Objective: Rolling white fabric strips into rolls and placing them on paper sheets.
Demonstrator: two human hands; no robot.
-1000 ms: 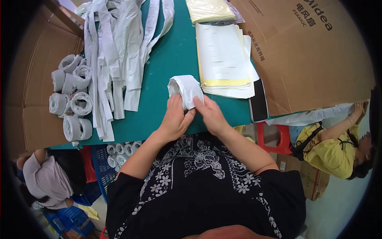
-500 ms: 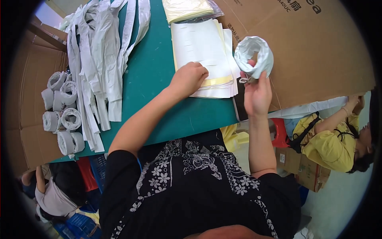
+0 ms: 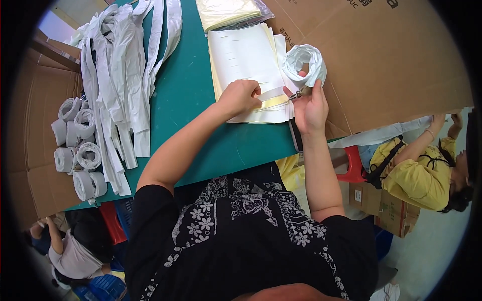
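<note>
My right hand [image 3: 312,111] is closed on a white fabric strap wound into a roll [image 3: 317,67]. The fingers reach partly inside the ring, and a small metal clip [image 3: 301,93] hangs at its lower side. Over a stack of white label sheets [image 3: 246,50], my left hand [image 3: 241,96] has its fingers pinched together on a narrow white paper strip [image 3: 272,93]. The strip stands a little off the sheet, just above a yellow band of bare backing [image 3: 276,102]. It reaches toward the roll; whether it touches the roll I cannot tell.
Long white straps [image 3: 120,65] lie heaped on the green table [image 3: 191,80] at left, beside several rolled straps [image 3: 83,120]. A bagged yellow stack [image 3: 228,12] lies beyond the sheets. A cardboard sheet [image 3: 386,65] covers the right side. Another person in yellow [image 3: 411,175] is at right.
My right hand and the roll have moved left, closer to the sheets, and the metal clip has come into sight. A white strip now shows lifted at my left fingertips.
</note>
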